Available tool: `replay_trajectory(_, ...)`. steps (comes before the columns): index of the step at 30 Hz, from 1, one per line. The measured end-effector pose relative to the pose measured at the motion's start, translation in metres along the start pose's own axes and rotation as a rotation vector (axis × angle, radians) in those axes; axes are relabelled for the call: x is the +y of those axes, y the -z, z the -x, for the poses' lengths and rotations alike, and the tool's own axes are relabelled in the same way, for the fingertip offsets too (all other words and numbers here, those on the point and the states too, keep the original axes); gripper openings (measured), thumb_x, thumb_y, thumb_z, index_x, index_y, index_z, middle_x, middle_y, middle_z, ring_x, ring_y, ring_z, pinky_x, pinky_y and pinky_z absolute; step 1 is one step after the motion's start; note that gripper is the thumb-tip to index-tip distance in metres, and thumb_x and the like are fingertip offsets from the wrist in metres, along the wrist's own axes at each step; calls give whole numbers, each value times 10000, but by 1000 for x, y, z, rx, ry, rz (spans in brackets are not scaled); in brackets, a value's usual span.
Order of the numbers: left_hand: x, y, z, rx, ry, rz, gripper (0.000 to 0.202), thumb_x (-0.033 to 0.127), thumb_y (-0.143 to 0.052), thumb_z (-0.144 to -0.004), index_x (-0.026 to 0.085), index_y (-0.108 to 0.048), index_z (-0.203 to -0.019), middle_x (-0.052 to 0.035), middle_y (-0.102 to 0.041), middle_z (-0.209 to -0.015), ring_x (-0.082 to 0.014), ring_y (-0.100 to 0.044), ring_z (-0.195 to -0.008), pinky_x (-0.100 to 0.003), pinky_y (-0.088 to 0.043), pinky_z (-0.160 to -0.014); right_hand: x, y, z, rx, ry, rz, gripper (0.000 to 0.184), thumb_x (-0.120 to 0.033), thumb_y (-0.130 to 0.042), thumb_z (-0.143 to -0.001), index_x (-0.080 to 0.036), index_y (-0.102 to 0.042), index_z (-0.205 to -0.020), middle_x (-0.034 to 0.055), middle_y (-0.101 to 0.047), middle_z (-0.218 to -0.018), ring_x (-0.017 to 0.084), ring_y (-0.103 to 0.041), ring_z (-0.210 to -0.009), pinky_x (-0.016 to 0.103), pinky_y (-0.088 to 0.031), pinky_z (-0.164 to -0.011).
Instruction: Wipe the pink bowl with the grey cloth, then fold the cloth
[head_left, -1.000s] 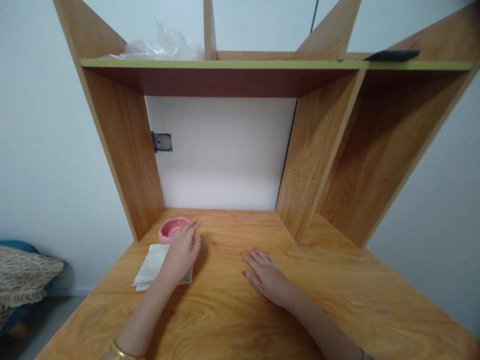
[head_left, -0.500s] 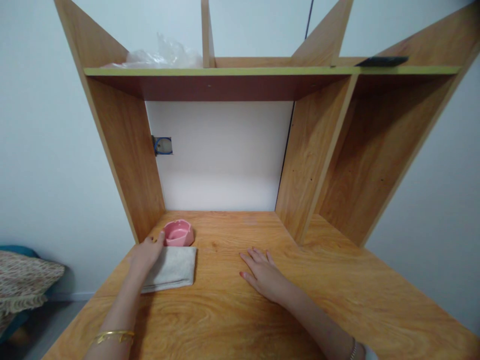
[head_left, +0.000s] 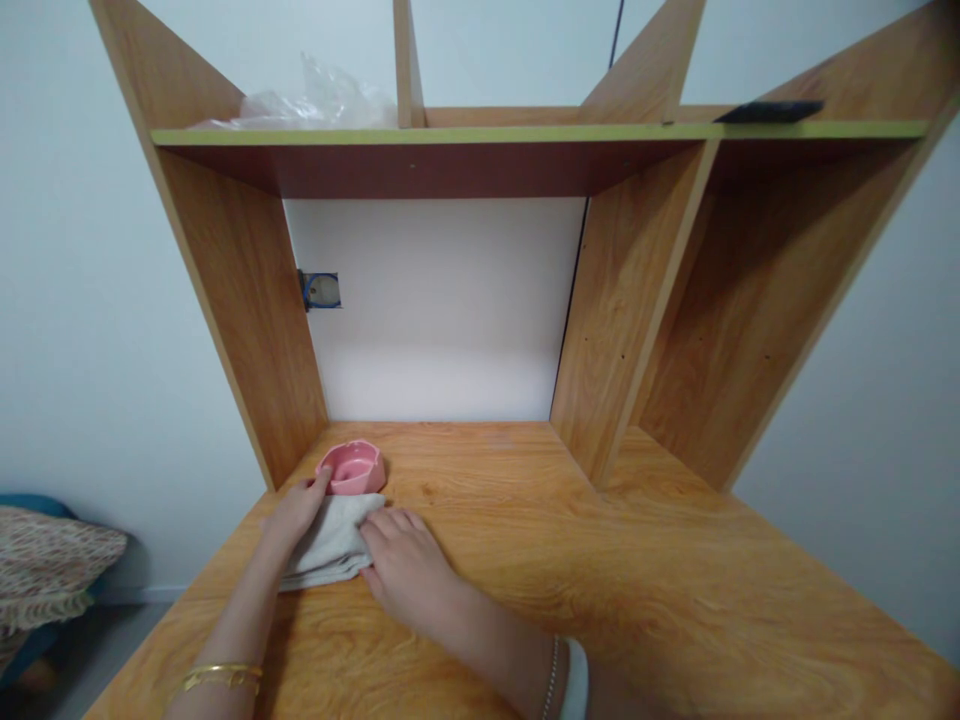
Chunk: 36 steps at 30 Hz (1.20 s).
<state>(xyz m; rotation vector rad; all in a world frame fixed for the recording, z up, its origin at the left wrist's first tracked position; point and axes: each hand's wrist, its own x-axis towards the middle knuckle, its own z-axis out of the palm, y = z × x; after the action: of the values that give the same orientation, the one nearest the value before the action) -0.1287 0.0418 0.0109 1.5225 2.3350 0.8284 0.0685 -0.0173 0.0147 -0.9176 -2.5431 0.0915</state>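
A pink, angular ashtray (head_left: 361,482) with a notched rim sits near the back left of the desk. My left hand (head_left: 298,508) is at its left side, the thumb against the rim and the other fingers curled and partly hidden. Just in front of the ashtray lies a folded light grey cloth (head_left: 330,545), its left side partly covered by my left hand and wrist. My right hand (head_left: 409,560) grips the cloth's right edge, which looks bunched and slightly raised.
The wooden desk (head_left: 637,610) has a shelf unit (head_left: 450,137) above it. A clear plastic bag (head_left: 322,100) and a dark flat object (head_left: 772,111) lie on the shelf. An uncovered socket box (head_left: 322,290) is in the back wall. Fringed fabric (head_left: 56,560) shows at the left.
My right hand has moved left from the desk top to the cloth and taken hold of its right edge, which is now rumpled. My left hand stays by the ashtray.
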Motion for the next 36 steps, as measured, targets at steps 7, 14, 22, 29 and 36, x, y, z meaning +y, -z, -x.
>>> replay_trajectory(7,4,-2,-1,-75,10,-43,478,429,-244,-805,147,-625,-750,-130,-673,-889,-256,-613,-890,-302,-450,-760,-5,-5,-12,39,-31,90,451,-390,-581,-737,-180,-460,-1117,72,-577,-1032,229,-488,-965,364,-399,-788)
replay_trajectory(14,11,-5,2,-56,58,-137,482,391,-232,-807,111,-622,-772,-202,-653,-891,-307,-606,-883,-347,-447,-699,0,-3,-12,-105,0,276,190,-120,-402,-814,-152,-586,-850,76,-632,-865,198,-527,-868,358,-356,-792)
replay_trajectory(22,22,0,16,-37,45,-171,500,355,-222,-812,61,-627,-809,-238,-636,-919,-328,-588,-911,-353,-424,-708,37,25,17,-87,-258,292,234,-92,-383,-792,-146,-576,-911,90,-634,-929,198,-520,-906,348,-286,-826)
replay_trajectory(29,45,-3,32,-82,-55,-63,510,356,-192,-818,94,-624,-748,-186,-662,-801,-291,-615,-828,-304,-427,-620,102,71,58,23,-646,378,220,-95,-409,-739,-175,-593,-830,79,-653,-846,201,-545,-855,321,-271,-759)
replay_trajectory(36,68,-31,60,-192,-255,84,464,322,-229,-817,107,-636,-751,-137,-671,-799,-227,-617,-794,-262,-418,-643,147,89,89,84,-814,431,256,-107,-407,-729,-181,-597,-883,91,-625,-958,232,-498,-929,347,-260,-770)
